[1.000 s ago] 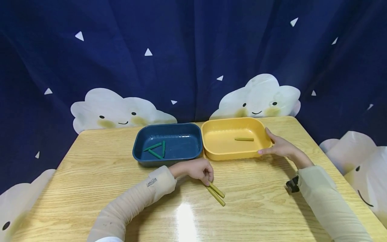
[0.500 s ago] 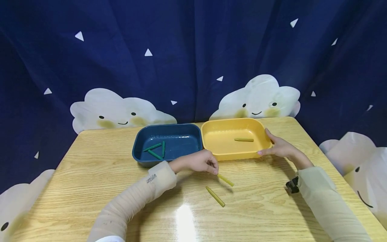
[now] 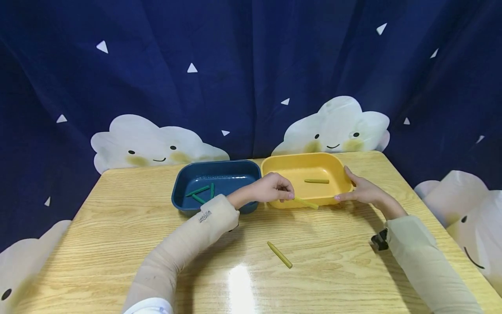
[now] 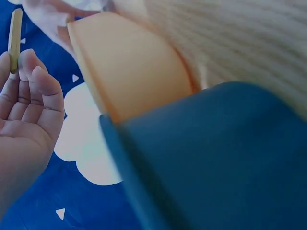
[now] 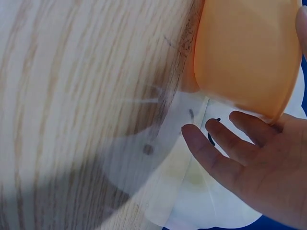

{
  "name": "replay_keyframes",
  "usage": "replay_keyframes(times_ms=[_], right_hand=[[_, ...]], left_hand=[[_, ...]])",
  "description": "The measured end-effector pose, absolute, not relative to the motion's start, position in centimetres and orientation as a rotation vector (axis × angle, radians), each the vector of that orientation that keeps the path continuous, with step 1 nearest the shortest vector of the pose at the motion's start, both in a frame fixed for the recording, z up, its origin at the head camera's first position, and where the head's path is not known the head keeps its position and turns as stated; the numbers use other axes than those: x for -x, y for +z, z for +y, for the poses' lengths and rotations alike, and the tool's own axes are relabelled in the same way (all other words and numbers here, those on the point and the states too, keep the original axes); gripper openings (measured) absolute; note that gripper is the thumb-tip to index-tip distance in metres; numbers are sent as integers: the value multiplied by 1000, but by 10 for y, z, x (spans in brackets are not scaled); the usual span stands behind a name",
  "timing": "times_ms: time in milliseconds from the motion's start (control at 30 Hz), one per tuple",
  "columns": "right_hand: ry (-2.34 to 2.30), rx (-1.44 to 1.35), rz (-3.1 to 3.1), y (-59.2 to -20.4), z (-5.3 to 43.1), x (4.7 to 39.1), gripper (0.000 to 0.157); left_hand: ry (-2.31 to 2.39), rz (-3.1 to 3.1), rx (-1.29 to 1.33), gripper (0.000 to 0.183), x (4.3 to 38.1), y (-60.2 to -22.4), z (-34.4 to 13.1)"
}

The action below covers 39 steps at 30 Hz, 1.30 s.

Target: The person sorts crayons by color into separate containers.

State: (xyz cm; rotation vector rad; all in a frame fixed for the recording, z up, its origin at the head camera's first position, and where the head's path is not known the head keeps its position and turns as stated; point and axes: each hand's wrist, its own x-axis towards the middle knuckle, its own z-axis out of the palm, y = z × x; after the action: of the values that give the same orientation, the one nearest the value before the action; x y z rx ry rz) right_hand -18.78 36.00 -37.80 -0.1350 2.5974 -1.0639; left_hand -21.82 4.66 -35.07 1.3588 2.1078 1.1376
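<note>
My left hand (image 3: 271,187) pinches one end of a yellow crayon (image 3: 307,203), also seen upright between fingertip and thumb in the left wrist view. The crayon hangs over the near rim of the yellow box (image 3: 280,203). Inside that box lies another yellow crayon (image 3: 317,181). My right hand (image 3: 364,190) rests at the box's right end, thumb at the near side and a finger on the right side; its other fingers (image 5: 225,165) stretch out loosely below the wall. A third yellow crayon (image 3: 279,254) lies on the table.
A dark blue box (image 3: 188,210) stands against the yellow one's left side, with several green crayons (image 3: 199,190) in it, partly behind the left forearm. The wooden table (image 3: 333,270) ends at a dark blue curtain (image 3: 243,78) with printed clouds.
My left hand has picked one of two yellow crayons off the table and carried it up and right to the yellow box's near rim. The right hand has kept its place.
</note>
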Motion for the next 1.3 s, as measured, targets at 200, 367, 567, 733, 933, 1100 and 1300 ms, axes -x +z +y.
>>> replay_keyframes(times_ms=[200,367,567,733,933,1100,1300], right_hand=[[-1071,147,2599,-382,363,188,114],[-1082,155,2600,-384,364,188,114],[-1090,157,2598,-384,365,187,114],[-1090,155,2597,-383,365,187,113],[-1083,152,2599,-383,365,188,114],[-1072,155,2609,-382,364,189,114],[-1081,135,2598,-381,363,189,114]], left_hand=[[1167,2121,-1327,15,227,-344,56],[1175,2111,-1294,16,234,-343,63],[1166,2124,-1281,18,242,-342,72],[1133,2144,-1246,20,248,-340,79],[1111,2197,-1227,18,253,-337,88],[1139,2218,-1238,15,258,-333,95],[1205,2243,-1239,15,267,-327,106]])
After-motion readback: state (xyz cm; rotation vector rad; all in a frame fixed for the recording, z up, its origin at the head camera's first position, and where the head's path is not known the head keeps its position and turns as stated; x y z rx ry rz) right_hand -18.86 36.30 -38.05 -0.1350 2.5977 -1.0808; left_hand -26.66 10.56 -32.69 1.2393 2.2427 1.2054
